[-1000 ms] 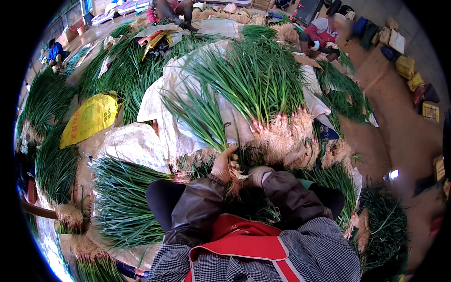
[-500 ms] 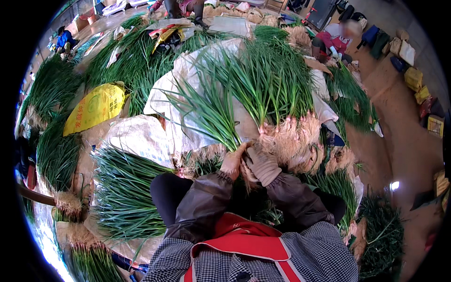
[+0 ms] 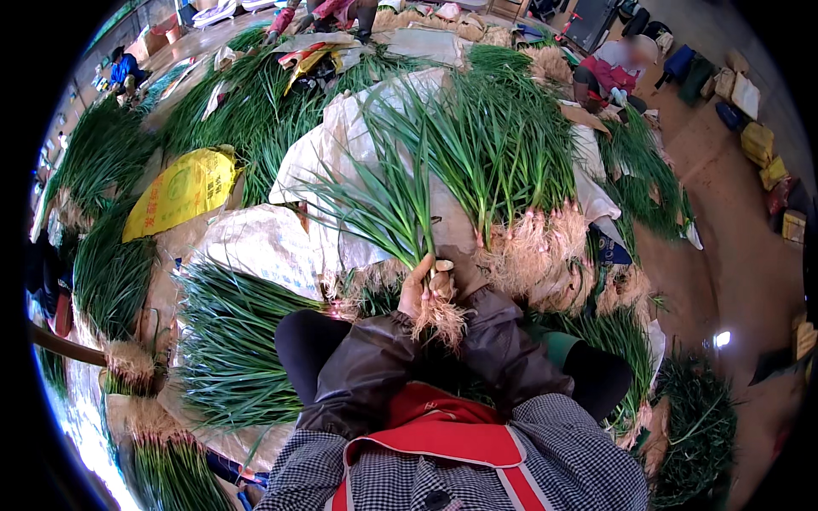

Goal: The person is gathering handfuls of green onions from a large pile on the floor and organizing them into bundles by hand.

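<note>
A bunch of green garlic (image 3: 411, 226), with long flat green leaves and pinkish bases, fans up and left from my hands. My left hand (image 3: 413, 288) is closed round its stems just above the pale roots (image 3: 439, 319), which hang down toward me. Bent in against the stems from the other side is my right hand (image 3: 444, 271); roots and sleeve hide most of it, but its visible fingers are curled on the bunch. A thick row of green garlic (image 3: 511, 162) lies just beyond, roots facing me, on a whitish woven sheet (image 3: 341, 140).
Another large pile of green garlic (image 3: 243, 345) lies by my left knee. More leaves (image 3: 626, 349) lie beside my right knee. A yellow sack (image 3: 181, 194) is at left. Co-workers sit at the far right (image 3: 613, 77) and far left (image 3: 126, 70). Brown floor (image 3: 707, 230) runs along the right.
My right hand has slid lower behind the bunch, from over the stems, so the roots now show in front. The bunch stands a little more upright. The view has shifted slightly.
</note>
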Demonstrator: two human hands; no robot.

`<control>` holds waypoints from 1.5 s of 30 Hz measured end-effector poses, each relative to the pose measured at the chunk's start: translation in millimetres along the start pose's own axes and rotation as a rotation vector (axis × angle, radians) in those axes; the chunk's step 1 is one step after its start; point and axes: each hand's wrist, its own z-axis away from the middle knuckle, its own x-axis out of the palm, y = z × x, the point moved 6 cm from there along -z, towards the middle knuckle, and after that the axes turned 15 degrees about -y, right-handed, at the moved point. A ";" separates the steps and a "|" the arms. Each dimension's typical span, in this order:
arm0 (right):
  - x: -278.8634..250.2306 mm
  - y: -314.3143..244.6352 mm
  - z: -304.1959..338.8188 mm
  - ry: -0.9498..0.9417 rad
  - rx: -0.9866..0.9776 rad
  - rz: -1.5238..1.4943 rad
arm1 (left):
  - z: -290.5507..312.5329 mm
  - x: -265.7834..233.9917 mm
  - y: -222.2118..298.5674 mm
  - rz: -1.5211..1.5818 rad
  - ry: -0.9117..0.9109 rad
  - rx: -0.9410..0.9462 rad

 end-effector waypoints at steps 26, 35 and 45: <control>-69.1 -11.7 35.8 -0.028 0.944 0.874 | -6.5 -36.2 0.6 -0.634 0.499 -0.038; -59.9 -13.9 115.8 0.458 0.604 0.553 | -9.2 -25.1 -7.0 -0.700 0.452 -0.122; -17.3 -14.0 127.1 0.413 0.495 0.224 | -4.7 -22.3 -28.9 -0.500 0.249 -0.239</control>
